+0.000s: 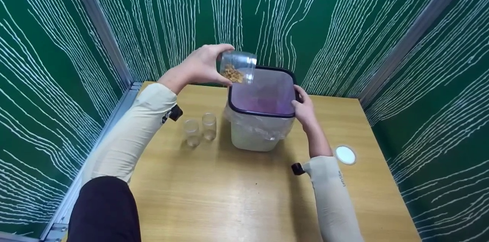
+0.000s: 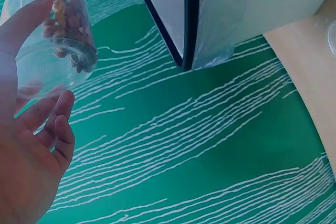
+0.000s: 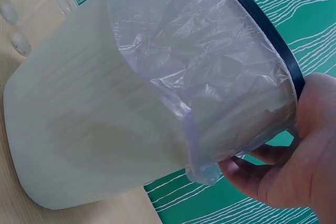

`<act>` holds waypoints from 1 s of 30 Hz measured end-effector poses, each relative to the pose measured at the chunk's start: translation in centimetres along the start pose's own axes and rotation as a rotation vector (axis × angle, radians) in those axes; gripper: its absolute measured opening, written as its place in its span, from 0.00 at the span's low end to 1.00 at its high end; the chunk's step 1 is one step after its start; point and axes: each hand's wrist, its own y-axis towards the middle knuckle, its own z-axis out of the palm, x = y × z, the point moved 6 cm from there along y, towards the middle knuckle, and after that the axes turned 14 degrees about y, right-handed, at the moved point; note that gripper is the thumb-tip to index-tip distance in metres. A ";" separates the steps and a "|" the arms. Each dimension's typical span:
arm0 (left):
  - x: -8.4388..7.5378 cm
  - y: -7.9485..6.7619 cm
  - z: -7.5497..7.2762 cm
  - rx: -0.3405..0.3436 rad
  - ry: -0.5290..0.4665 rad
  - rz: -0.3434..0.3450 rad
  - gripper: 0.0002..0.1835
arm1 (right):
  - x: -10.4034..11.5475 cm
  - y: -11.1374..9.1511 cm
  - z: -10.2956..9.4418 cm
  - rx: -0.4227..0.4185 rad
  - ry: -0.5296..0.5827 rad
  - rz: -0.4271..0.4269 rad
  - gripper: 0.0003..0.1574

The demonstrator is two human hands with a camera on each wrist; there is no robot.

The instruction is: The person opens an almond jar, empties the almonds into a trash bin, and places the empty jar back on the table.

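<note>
My left hand [image 1: 204,64] holds a clear jar [image 1: 238,67] tipped on its side, its mouth toward the trash bin. Brown nut-like pieces [image 1: 232,74] lie along the jar's lower wall, also seen in the left wrist view as brown pieces [image 2: 71,24]. The white trash bin [image 1: 250,135] has a black rim [image 1: 263,113] and a purplish plastic liner [image 1: 263,93] folded over its outside. At the bin's right side, my right hand [image 1: 304,108] grips the rim, thumb on top and fingers outside, against the liner [image 3: 205,77].
Two clear glasses [image 1: 191,133] stand left of the bin on the wooden table [image 1: 229,188]. A round white lid [image 1: 345,154] lies to the right. Green walls [image 1: 252,13] with white wavy lines enclose the back and sides.
</note>
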 end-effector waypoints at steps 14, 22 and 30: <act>0.8 1.9 -0.2 0.069 0.171 -0.030 0.52 | 0.1 0.1 0.1 -0.003 0.036 -0.007 0.38; 0.2 2.6 -0.3 0.053 0.228 -0.013 0.50 | 0.1 0.2 0.0 -0.012 0.033 -0.035 0.36; -0.6 3.0 0.4 0.056 0.259 0.027 0.48 | 0.0 0.0 0.1 -0.009 0.061 -0.009 0.36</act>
